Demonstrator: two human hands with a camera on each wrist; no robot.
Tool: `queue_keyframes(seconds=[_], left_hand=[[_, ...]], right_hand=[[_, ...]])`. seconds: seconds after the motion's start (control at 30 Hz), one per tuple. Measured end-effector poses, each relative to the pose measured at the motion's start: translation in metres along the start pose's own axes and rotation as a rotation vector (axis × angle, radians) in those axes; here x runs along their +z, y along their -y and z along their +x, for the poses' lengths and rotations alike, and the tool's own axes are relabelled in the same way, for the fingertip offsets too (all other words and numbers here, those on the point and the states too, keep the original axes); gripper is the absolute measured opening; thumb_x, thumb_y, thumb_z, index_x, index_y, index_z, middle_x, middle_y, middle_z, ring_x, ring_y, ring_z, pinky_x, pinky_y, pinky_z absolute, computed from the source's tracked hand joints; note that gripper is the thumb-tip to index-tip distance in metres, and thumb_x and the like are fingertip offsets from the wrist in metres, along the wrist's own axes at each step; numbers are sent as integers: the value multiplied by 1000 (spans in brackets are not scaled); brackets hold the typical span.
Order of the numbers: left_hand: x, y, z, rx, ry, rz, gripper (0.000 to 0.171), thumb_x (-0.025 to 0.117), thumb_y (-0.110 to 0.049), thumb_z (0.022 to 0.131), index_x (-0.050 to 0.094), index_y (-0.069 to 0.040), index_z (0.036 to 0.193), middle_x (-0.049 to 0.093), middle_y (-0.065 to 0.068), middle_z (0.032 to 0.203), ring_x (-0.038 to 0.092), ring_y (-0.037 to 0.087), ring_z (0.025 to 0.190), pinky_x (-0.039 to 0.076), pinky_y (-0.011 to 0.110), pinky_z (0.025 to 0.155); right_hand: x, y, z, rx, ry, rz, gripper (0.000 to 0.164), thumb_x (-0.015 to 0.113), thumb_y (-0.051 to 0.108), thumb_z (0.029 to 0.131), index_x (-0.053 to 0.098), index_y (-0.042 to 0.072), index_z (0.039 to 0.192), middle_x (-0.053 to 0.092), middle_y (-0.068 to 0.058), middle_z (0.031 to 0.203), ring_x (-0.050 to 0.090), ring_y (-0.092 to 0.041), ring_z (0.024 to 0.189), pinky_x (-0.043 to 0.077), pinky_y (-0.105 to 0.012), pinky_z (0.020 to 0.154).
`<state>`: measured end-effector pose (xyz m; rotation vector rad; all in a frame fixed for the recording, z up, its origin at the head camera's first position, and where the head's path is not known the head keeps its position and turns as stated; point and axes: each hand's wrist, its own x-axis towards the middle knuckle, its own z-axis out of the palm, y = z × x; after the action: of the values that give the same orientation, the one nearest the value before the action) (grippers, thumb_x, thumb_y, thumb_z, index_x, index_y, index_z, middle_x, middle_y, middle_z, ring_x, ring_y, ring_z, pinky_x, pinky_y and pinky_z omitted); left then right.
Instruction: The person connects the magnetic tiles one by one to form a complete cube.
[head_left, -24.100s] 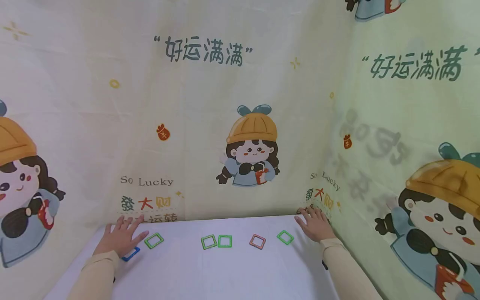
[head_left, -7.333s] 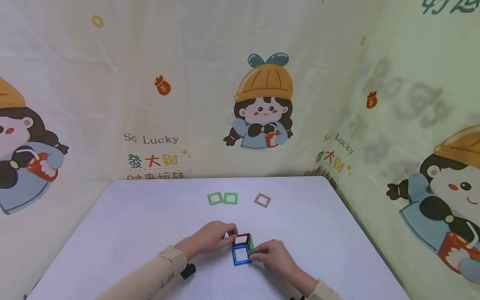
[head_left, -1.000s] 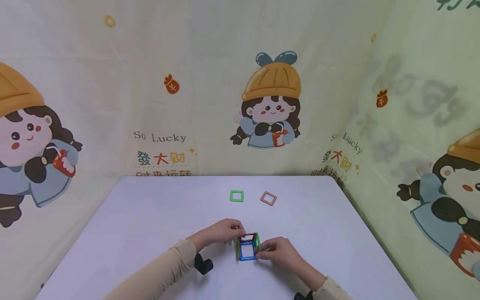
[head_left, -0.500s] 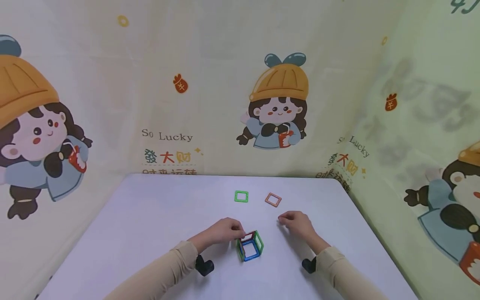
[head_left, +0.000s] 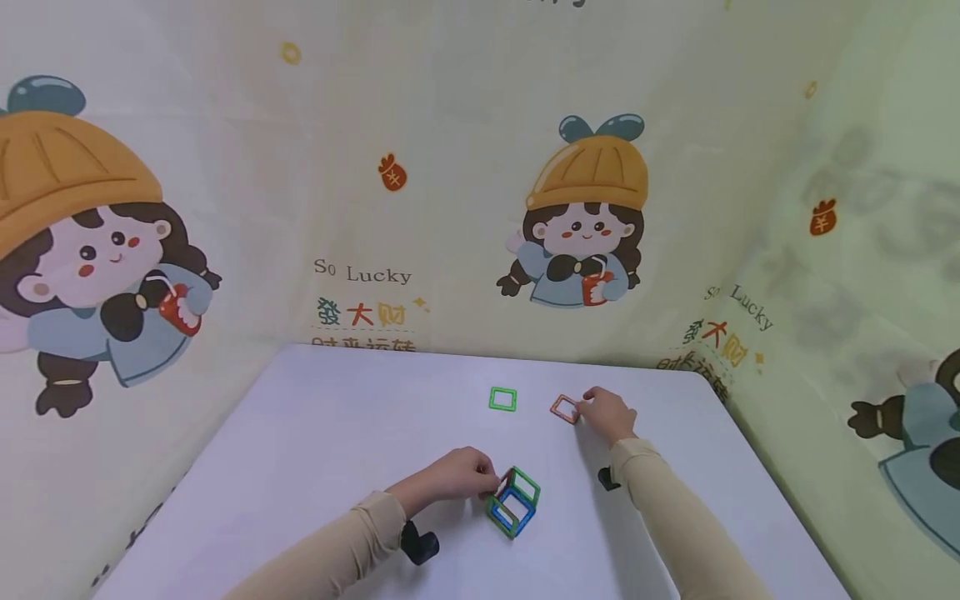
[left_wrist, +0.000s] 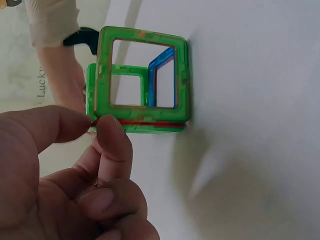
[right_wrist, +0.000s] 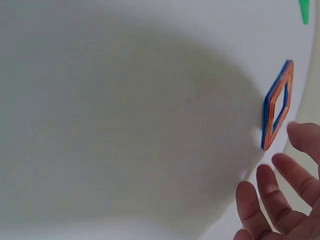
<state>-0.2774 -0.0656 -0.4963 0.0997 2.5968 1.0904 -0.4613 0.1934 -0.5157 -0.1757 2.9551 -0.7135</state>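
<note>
In the head view, my left hand [head_left: 463, 472] pinches the back left corner of a small box of magnetic tiles [head_left: 527, 517] between thumb and index finger. Square open frames make up the box: blue at the base, green on two sides, dark red at the back. The left wrist view shows the thumb and index finger at the corner beside a green tile [left_wrist: 142, 35]. Farther back, my right hand [head_left: 609, 414] reaches to an orange magnetic tile [head_left: 556, 407]. In the right wrist view its fingers spread beside that tile [right_wrist: 271, 112], which has a blue edge below; contact cannot be made out.
A loose green magnetic tile [head_left: 503, 408] lies flat left of the orange one. Everything rests on a white table [head_left: 360, 417], with printed cloth [head_left: 450, 208] hanging behind and at the sides. Each wrist carries a black camera mount.
Since the head view of one second ago, my right hand has left the tile box and moved back to the orange tile. The box has turned in my left hand. The view has swung left.
</note>
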Motion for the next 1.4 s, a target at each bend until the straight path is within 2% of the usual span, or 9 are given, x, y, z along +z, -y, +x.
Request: queue_keyframes(seconds=[0.13, 0.23, 0.37, 0.47, 0.63, 0.8, 1.03, 1.23, 1.4], left_hand=[[6, -3, 3, -1, 16, -16, 24, 67, -31, 95, 74, -16, 78, 65, -4, 72, 52, 13, 74, 39, 31, 66], [9, -3, 5, -10, 59, -57, 25, 67, -33, 96, 75, -16, 80, 64, -4, 70, 49, 12, 68, 37, 29, 62], [12, 0, 6, -34, 121, -161, 20, 66, -28, 98, 75, -14, 87, 62, -2, 71, 44, 13, 60, 34, 27, 55], [12, 2, 5, -35, 141, -237, 16, 66, -22, 98, 75, -11, 90, 61, -1, 72, 43, 13, 60, 33, 26, 53], [12, 4, 6, -26, 171, -336, 19, 64, -19, 98, 73, -6, 88, 60, 0, 71, 42, 13, 60, 32, 26, 53], [10, 5, 11, -16, 163, -385, 20, 62, -17, 98, 71, -4, 85, 60, 0, 71, 40, 12, 59, 30, 25, 52], [8, 8, 11, -22, 159, -396, 18, 61, -16, 99, 71, -3, 90, 60, 0, 72, 41, 12, 60, 32, 25, 54], [4, 9, 4, -46, 146, -430, 19, 61, -15, 100, 71, -2, 91, 62, 1, 73, 43, 12, 61, 34, 25, 55], [-1, 6, 8, -17, 116, -417, 19, 61, -16, 100, 71, -3, 92, 63, 1, 75, 45, 13, 65, 37, 26, 58]], right_hand=[[5, -4, 4, -27, -15, -56, 21, 71, 22, 89, 72, 6, 103, 73, -13, 97, 62, -33, 89, 40, -65, 95], [8, -7, 3, -29, -24, -83, 12, 74, 19, 88, 73, 8, 93, 71, -8, 86, 60, -29, 83, 40, -65, 96], [12, -9, -1, -39, -20, -91, 12, 74, 19, 88, 72, 8, 86, 69, -6, 81, 59, -26, 77, 45, -60, 88], [12, -10, -4, -45, -30, -58, 15, 73, 21, 89, 71, 7, 84, 69, -6, 79, 59, -24, 73, 48, -51, 77], [4, -16, -4, -28, -59, 81, 15, 72, 18, 89, 70, 3, 88, 69, -7, 78, 59, -21, 71, 44, -32, 63], [-7, -20, -10, 7, -6, 276, 17, 72, 11, 89, 72, -5, 94, 71, -7, 71, 65, -13, 64, 46, -23, 57], [-9, -21, -27, 108, 147, 577, 26, 71, 7, 93, 71, -14, 108, 75, -5, 73, 67, -5, 65, 55, -22, 63], [-7, -25, -42, 109, 331, 761, 30, 65, 7, 99, 64, -17, 117, 76, -7, 82, 70, -8, 73, 56, -22, 67], [-12, -23, -52, 123, 347, 863, 35, 65, 8, 99, 60, -18, 122, 76, -7, 87, 70, -9, 75, 58, -22, 70]])
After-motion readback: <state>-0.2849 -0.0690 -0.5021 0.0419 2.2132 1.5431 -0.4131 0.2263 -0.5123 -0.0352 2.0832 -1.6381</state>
